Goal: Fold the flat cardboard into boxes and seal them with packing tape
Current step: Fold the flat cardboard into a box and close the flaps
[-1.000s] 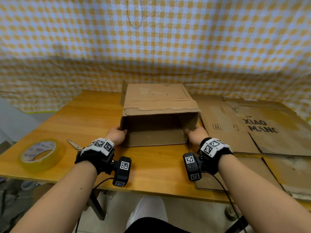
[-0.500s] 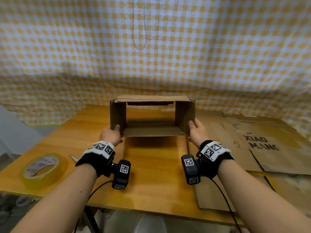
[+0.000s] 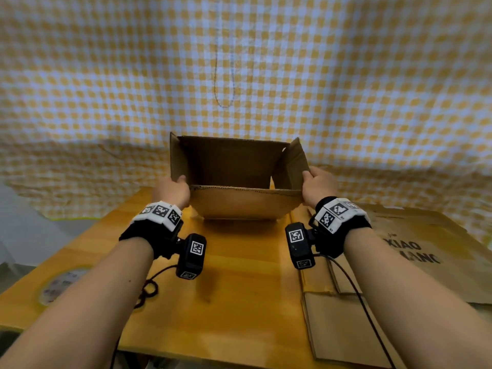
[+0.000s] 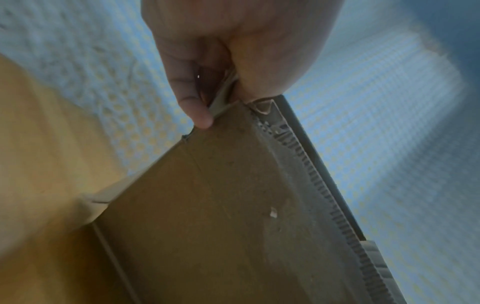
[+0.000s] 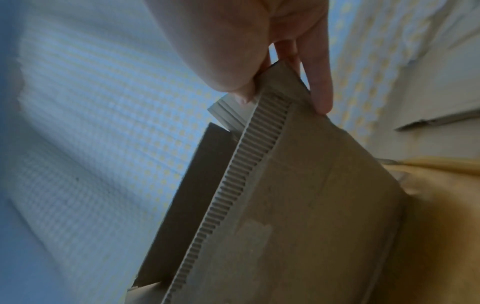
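I hold a brown cardboard box (image 3: pixel 239 166) above the far part of the wooden table (image 3: pixel 239 283), its open mouth tilted towards me. My left hand (image 3: pixel 171 191) grips the box's near left corner, thumb inside and fingers outside, as the left wrist view confirms on the cardboard box (image 4: pixel 233 195). My right hand (image 3: pixel 318 186) pinches the near right side flap; the right wrist view has its thumb and fingers on the box's corrugated edge (image 5: pixel 259 144). A roll of clear packing tape (image 3: pixel 61 284) lies at the table's left edge, blurred.
Flat cardboard sheets (image 3: pixel 404 259), one printed with dark letters, cover the right side of the table. A yellow checked cloth (image 3: pixel 239 75) hangs behind. Cables run from both wrist cameras across the tabletop.
The box has been lifted off the table and rotated, so its opening now faces up and towards me. Both hands rose with it and kept their grip on its sides.
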